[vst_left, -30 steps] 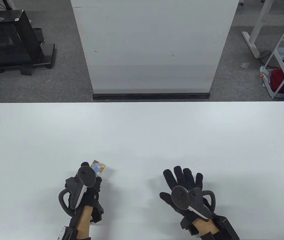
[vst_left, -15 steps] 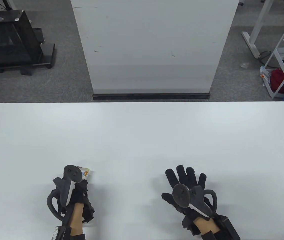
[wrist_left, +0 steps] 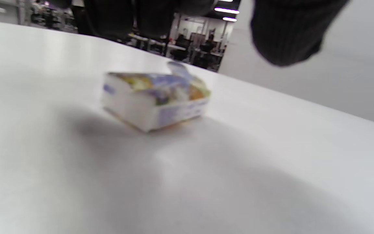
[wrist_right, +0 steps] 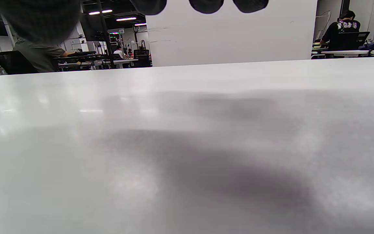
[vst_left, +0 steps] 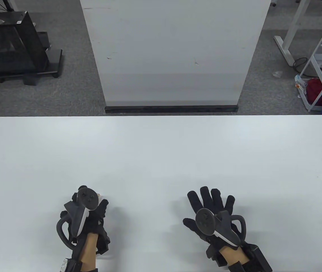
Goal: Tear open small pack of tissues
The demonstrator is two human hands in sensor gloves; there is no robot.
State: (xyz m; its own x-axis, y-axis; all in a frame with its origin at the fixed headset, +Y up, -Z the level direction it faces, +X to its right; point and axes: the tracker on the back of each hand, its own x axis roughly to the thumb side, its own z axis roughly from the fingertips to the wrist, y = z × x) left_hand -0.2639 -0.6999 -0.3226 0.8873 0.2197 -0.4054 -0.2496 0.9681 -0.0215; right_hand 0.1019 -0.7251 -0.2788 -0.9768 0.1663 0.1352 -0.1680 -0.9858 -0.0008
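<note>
Zero tearing done: tissue pack (wrist_left: 156,97) sits sealed on the desk (vst_left: 161,153), your fingers (wrist_left: 284,35) apart above it.

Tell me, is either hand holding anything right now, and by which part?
Nothing is held. The tissue pack lies on the table below the left hand; the right hand is spread open.

table (vst_left: 161,153): smooth white top, soft sheen, blurred reflections | tissue pack (wrist_left: 156,96): glossy printed plastic wrap, near the table's front edge | left hand (vst_left: 88,218), right hand (vst_left: 210,209): matt black knit cloth gloves | trackers: smooth dark plastic
</note>
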